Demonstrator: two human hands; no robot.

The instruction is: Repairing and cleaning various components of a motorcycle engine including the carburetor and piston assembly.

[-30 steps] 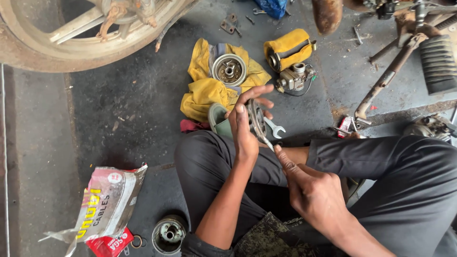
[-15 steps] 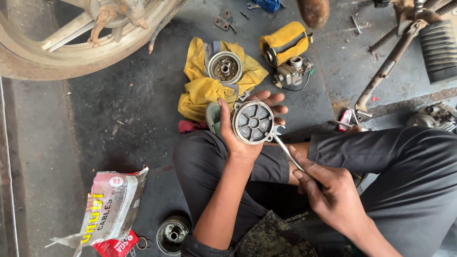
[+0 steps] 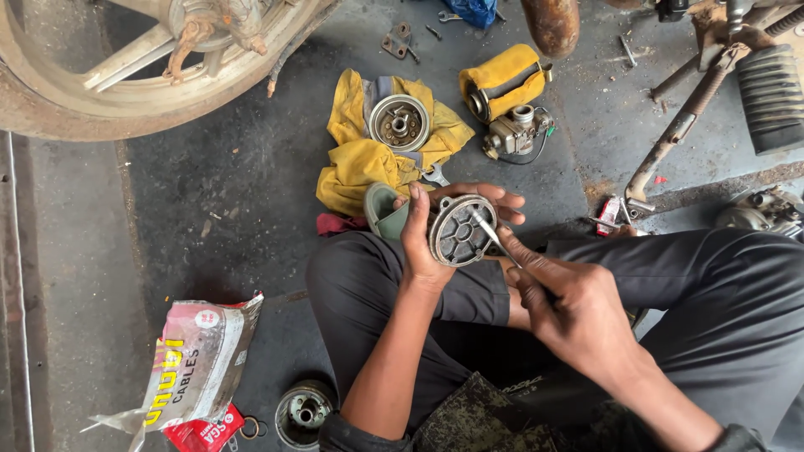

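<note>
Wheel [image 3: 126, 75]: I note it lying on the floor at upper left, well apart from the work.
Yellow cloth [image 3: 368, 155]: spread as a clean bed for a round drum part [image 3: 399, 122].
Round metal cover [image 3: 462, 230]: over my lap, ribbed face tilted up for access.
Left hand [image 3: 427, 243]: clamped round the cover's rim, steadying it.
Right hand [image 3: 578, 310]: closed on a thin metal tool [image 3: 494, 238], tip inside the cover.

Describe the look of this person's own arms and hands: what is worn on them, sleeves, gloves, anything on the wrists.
Both forearms are bare. The left hand and right hand wear no gloves, and no rings, watch or wristband show. At the bottom edge, dark sleeve ends show near the elbows, beside a dark green camouflage-patterned garment.
</note>
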